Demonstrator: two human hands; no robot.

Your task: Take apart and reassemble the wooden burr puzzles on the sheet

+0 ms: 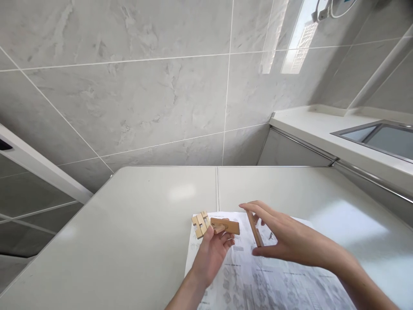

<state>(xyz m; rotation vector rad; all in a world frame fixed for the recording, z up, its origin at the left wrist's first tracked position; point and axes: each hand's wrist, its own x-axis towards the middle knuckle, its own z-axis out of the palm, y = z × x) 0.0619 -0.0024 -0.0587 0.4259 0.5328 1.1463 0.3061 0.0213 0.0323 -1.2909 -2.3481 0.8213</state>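
My left hand (211, 254) is closed on a partly joined wooden puzzle (206, 224): pale notched bars at the left and a darker wooden bar (230, 227) sticking out to the right. My right hand (284, 237) pinches a separate thin wooden bar (254, 228) between thumb and fingers, held on edge just right of the puzzle and apart from it. Both hands hover over a printed instruction sheet (258, 275) lying on the white table (135, 224).
The table has a seam down its middle and ends at a grey tiled wall (145, 99). To the right runs a white counter (322, 129) with a sunken steel sink (380, 135). A white rail (38, 168) slants at the left.
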